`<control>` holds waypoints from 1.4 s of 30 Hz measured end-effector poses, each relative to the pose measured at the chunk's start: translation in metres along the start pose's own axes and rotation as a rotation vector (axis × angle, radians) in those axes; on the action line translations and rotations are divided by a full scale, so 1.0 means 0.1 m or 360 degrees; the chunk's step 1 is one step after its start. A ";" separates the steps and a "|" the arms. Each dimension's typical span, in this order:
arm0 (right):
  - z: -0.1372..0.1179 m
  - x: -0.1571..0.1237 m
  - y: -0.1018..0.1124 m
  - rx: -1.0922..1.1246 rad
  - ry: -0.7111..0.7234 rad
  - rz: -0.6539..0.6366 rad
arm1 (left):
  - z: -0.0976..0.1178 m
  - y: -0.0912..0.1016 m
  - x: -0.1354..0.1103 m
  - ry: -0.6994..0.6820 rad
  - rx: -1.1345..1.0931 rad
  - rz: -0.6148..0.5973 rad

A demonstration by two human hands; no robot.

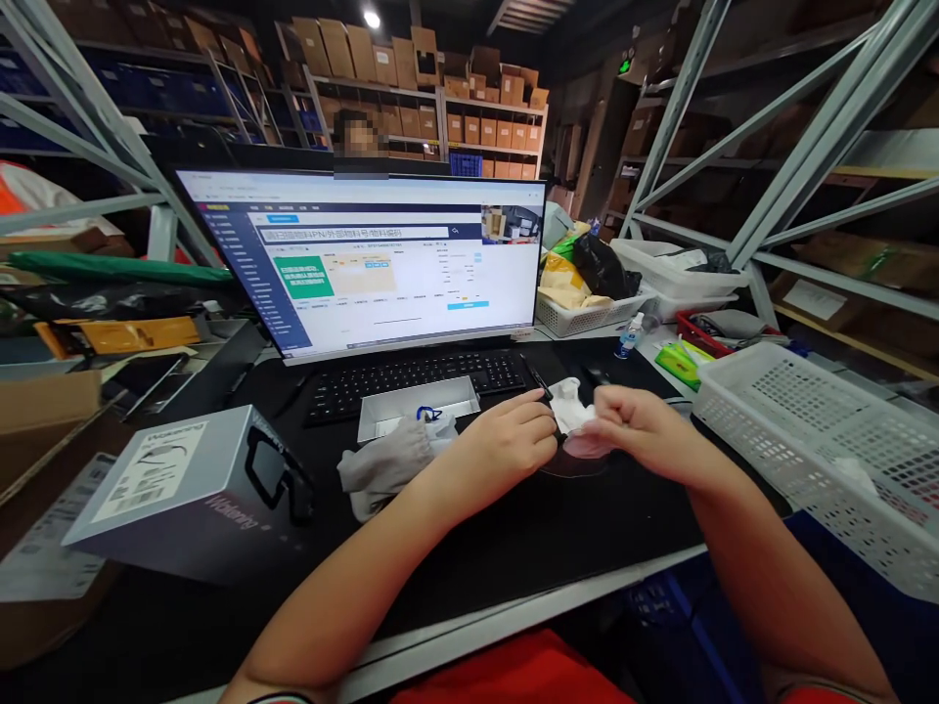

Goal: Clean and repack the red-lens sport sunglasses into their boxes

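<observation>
My right hand (637, 428) is closed in a pinch at a crumpled white tissue (567, 403). Below the tissue, a pinkish, see-through piece (589, 444) shows beside the right thumb; its kind cannot be made out. My left hand (512, 436) sits just left of the tissue, its fingers curled together and their tips turned away, so what they hold, if anything, is hidden. A thin dark stick (539, 379), perhaps a pen, shows beyond the left fingertips. Near the left wrist lie a grey cloth pouch (387, 463) and an open white box (420, 403).
A monitor (396, 264) stands behind the keyboard (411, 379). On the left is a grey box (198, 494) with glasses pictured on it. White perforated baskets (828, 460) line the right side, near a small clear bottle (629, 335). A person's head shows above the monitor.
</observation>
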State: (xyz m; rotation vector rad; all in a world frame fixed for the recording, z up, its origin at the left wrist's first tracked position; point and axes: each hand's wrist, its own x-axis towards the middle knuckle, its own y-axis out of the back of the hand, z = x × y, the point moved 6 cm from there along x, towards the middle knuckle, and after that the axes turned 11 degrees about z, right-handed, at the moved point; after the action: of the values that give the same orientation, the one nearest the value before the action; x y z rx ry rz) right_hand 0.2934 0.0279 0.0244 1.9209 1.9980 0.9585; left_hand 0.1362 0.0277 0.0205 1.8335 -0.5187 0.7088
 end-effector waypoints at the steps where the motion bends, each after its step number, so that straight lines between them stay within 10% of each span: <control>1: 0.05 0.00 0.05 0.0179 -0.0092 0.0048 | -0.02 0.01 0.00 0.0013 -0.0022 0.0022; 6: 0.29 0.00 0.37 0.0570 -0.0336 0.0477 | -0.10 0.04 -0.01 0.0040 -0.0074 0.0111; 13: 0.17 0.00 0.37 0.0386 0.0000 0.0940 | -0.09 0.03 0.00 0.0057 -0.0120 0.0097; 22: -0.19 -0.34 -0.12 -0.0259 0.0204 -0.0091 | -0.11 0.01 -0.03 0.0018 -0.0046 0.0102; 32: -0.24 -0.33 -0.11 -0.0990 0.0361 0.0412 | 0.02 0.02 0.02 -0.0080 0.0077 0.0107; 42: -0.08 -0.21 -0.13 -0.0387 -0.0011 -0.0090 | 0.15 -0.05 0.03 -0.0165 0.0052 0.0107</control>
State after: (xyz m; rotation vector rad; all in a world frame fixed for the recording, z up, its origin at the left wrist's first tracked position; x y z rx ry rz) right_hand 0.2807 0.0069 0.0167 1.7270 1.8254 1.1205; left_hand 0.1448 0.0155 0.0155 1.8976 -0.6425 0.6733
